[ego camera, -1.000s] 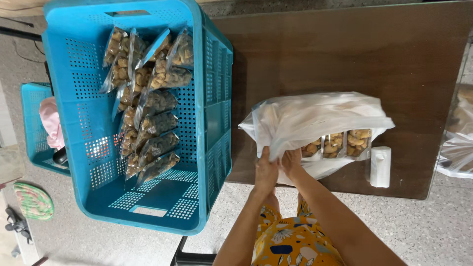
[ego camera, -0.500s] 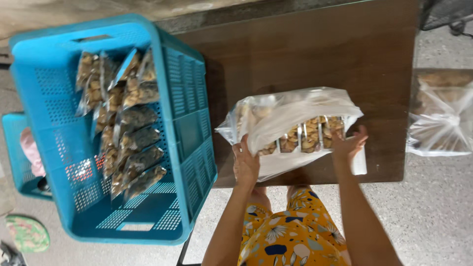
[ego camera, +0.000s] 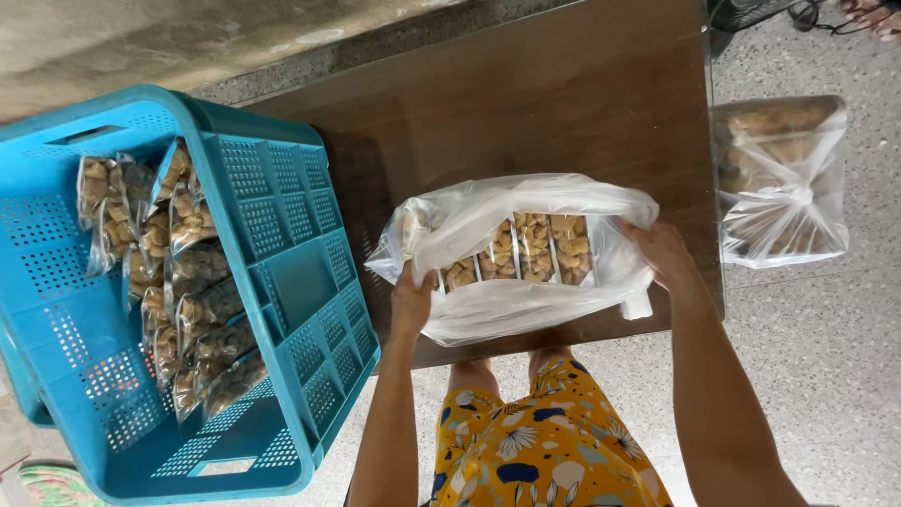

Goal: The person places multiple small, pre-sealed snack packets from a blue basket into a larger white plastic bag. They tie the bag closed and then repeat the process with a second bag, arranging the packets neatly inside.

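Both hands are on the big clear plastic bag at the near edge of the dark brown wooden table: left hand pinching its left rim, right hand gripping the right. Inside, small clear snack packets stand in a row, while the perforated blue plastic crate at the left holds more.
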